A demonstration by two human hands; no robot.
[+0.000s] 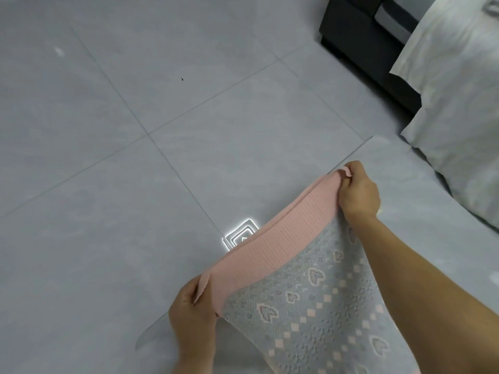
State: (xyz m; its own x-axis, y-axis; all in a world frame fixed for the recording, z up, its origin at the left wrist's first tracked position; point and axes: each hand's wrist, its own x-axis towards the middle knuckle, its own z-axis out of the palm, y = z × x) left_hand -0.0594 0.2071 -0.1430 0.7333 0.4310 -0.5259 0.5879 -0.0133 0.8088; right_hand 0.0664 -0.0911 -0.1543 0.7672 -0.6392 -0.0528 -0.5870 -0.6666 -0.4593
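At the lower centre of the frame, the left hand [193, 311] is pinching one end of the pink ribbed band [270, 247] of a grey knit garment [310, 298], with thumb and fingers curled round the fabric. The garment is hanging from the band toward the lower right corner, its heart pattern facing the camera. Further up, at centre right, the right hand [357, 193] is gripping the opposite end, and the band is stretching taut between both hands. By this evidence the work is standing at an early stage: the garment is being held spread out, no fold is showing, and laying flat and folding are remaining. Under the right hand, a pale grey surface [421, 190] is offering room. Beyond the band, a bright light reflection [239, 236] is showing on the tiled floor [108, 130]. At the right edge, a pale pillow [459, 103] is lying near the right hand and is probably limiting space there. A dark furniture piece [359, 31] is standing at the upper right.
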